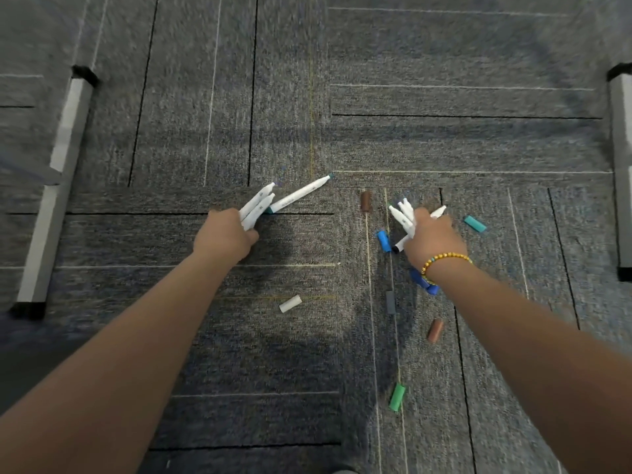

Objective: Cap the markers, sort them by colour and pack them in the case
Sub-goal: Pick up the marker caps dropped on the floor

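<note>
Uncapped markers bunched in both fists, caps loose on the carpet

Left hand (224,239) and right hand (432,239) each clench white markers (258,206); bare tips could smear, and scattered caps (383,241) invite colour mismatches. No case in view.

I count two hands in play. The left hand (224,239) grips a bunch of white markers (257,206); I make out three or so, though the blur stops me being sure. One more white marker (301,195) lies on the carpet just beside that bunch. The right hand (432,239) grips another cluster (403,213), about four, again hard to separate. Loose caps on the floor: two brown (366,201) (435,330), one light blue (383,241), one teal (475,223), one white (290,303), one grey (390,302), one green (397,397). Something dark blue (419,278) sits half hidden under the right wrist. Two grey furniture legs (54,186) (622,165), one on each side.
</note>
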Tool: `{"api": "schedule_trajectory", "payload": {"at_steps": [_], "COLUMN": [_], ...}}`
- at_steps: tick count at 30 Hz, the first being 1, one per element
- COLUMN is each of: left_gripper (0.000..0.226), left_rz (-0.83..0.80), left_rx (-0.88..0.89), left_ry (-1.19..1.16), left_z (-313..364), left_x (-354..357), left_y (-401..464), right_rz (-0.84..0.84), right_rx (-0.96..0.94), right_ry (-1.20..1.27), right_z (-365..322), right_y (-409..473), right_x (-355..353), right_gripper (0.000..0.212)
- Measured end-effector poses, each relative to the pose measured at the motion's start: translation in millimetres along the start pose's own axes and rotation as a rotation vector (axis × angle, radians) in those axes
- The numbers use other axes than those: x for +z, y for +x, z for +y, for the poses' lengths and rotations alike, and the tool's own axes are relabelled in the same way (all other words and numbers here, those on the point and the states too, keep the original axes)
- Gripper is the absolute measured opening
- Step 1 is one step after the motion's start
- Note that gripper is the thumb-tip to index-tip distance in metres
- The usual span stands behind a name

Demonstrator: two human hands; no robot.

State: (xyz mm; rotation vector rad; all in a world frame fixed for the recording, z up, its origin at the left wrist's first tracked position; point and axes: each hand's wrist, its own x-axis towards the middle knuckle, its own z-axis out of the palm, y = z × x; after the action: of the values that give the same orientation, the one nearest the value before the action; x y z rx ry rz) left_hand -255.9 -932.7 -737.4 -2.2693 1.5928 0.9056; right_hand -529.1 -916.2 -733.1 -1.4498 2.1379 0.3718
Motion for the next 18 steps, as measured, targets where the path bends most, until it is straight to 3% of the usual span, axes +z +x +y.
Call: {"api": "schedule_trajectory", "payload": {"at_steps": [3,8,14,18], "left_gripper": [0.022,0.021,0.031,0.027], "left_rz": [0.072,0.219,0.150,0.187], "left_rx": [-0.032,0.101,0.254,0.229], "left_ry": [-0.177,-0.261,-0.007,0.106], "left_z": [4.1,27.1,58.2,64.1], "left_x": [-2.2,-12.2,2.7,10.5], "left_y": [-1.2,3.6,11.5,15.3], "right_rz": [0.034,0.080,0.090,0.115], "right_rx": [-0.030,-0.051,-0.058,-0.043], "right_ry": [0.005,0.037,-0.058,0.078], "right_z": [-0.4,-3.1,-8.1,-3.8], "right_y": [-6.3,-8.7,-7.5,-4.4], "right_x": [0.3,-1.7,5.3,10.0], "right_gripper": [0.039,0.035,0.041,0.050]}}
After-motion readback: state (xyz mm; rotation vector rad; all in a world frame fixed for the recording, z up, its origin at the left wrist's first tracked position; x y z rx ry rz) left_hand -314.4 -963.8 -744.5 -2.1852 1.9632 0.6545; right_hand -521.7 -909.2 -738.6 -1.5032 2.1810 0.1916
